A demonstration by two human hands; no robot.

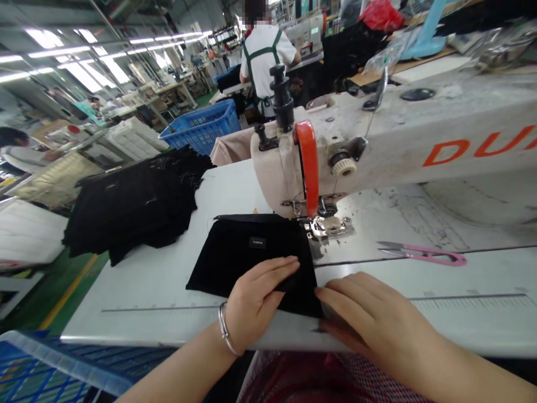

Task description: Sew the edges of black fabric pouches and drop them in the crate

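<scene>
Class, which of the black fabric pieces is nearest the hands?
The separate black piece by the sewing machine: the left hand rests on it, while the others lie in the pile farther left.

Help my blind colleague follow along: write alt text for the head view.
A person's left hand rests on a labelled black fabric piece at a sewing machine, the right hand at the piece's near right edge. Pink-handled snips lie on the white table to the right; more black fabric is stacked at left.

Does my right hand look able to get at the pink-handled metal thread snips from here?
Probably yes: the snips lie just beyond your right hand, with nothing visible standing between them.
</scene>
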